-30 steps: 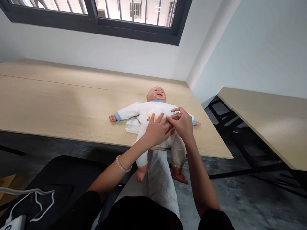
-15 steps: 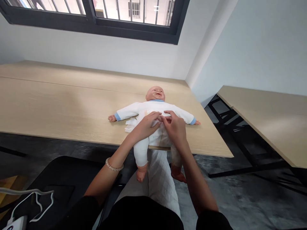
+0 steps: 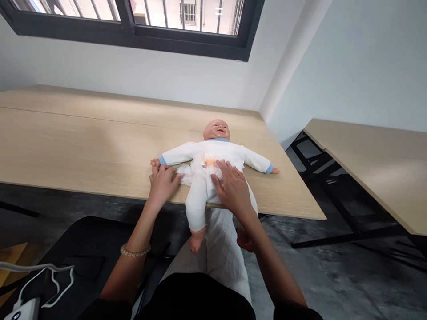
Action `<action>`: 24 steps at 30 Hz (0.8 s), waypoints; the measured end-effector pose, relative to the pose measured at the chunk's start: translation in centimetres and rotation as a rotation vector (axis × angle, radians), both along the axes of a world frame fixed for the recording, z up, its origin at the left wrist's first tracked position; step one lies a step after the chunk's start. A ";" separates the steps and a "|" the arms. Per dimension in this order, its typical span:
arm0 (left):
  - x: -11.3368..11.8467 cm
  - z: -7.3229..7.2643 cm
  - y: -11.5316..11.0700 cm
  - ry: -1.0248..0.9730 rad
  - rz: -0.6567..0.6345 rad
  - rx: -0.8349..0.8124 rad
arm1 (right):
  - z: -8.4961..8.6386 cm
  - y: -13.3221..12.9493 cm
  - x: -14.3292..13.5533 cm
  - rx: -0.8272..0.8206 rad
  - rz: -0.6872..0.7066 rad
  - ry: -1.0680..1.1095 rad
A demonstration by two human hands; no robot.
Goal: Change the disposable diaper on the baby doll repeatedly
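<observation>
A baby doll [image 3: 197, 204] in a white outfit with blue collar and cuffs lies on its back, its legs hanging over the table's front edge. Round its waist is a white diaper [image 3: 185, 172] with an orange patch at the front; one side flap stretches out to the left. My left hand [image 3: 163, 184] has bent fingers at the outer end of that flap, by the doll's hand, and appears to grip it. Across the diaper's front lies my right hand [image 3: 233, 184], fingers stretched out, pressing on the doll's belly.
The doll lies on a light wooden table [image 3: 83, 146] below a barred window [image 3: 187, 42]. A second table [image 3: 373, 164] stands at the right, past a gap. At lower left are a black chair [image 3: 83, 253] and a white device with cables [image 3: 26, 309].
My hands were together over the doll's belly. My left hand has moved left to the diaper's side flap, and my right hand has flattened on the front, uncovering the orange patch.
</observation>
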State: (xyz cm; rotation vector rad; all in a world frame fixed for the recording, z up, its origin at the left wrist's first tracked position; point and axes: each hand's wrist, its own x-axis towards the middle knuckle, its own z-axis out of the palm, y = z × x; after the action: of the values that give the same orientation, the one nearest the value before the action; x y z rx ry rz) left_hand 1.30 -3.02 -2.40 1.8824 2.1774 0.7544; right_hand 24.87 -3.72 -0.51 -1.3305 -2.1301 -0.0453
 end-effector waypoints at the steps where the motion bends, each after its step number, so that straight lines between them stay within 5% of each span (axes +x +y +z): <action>1: 0.2 0.0 -0.1 0.013 0.003 -0.016 | 0.0 0.0 0.0 0.002 0.004 0.001; 11: 0.8 0.8 -0.2 -0.053 -0.058 -0.065 | 0.0 -0.1 0.0 0.006 -0.003 0.001; 17: 1.2 0.2 0.4 -0.170 -0.204 0.018 | 0.0 0.0 0.0 -0.002 -0.003 0.007; 24: 0.9 -0.3 1.6 -0.389 -0.180 0.146 | -0.1 -0.1 0.1 0.025 -0.010 0.000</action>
State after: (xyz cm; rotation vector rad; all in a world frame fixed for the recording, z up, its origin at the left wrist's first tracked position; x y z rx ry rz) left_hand 2.16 -1.46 -2.68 1.7819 1.7350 1.1556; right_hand 24.95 -3.82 -0.56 -1.3267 -2.1159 -0.0754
